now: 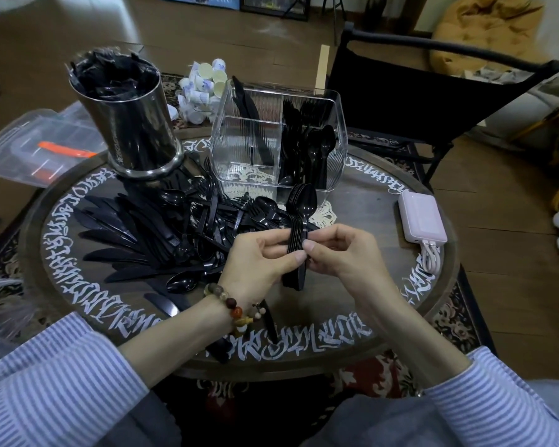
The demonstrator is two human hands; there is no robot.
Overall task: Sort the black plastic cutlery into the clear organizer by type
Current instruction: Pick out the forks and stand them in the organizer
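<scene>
A nested stack of black plastic spoons (300, 208) stands upright over the table's middle, bowls up. My left hand (262, 256) and my right hand (339, 253) both grip its handles. The clear ribbed organizer (226, 140) stands just behind. Its right compartments hold black spoons (320, 153) and forks (310, 112). A black knife (247, 106) leans in its back left compartment, and the front left one looks empty. A loose pile of black knives, forks and spoons (162, 233) covers the table's left half.
A steel canister (133, 124) stuffed with black wrappers stands at the back left. A pink power bank (421, 217) with a white cable lies at the right. Small white creamer cups (200, 88) sit behind the organizer. A black chair (417, 88) stands beyond the round table (368, 301).
</scene>
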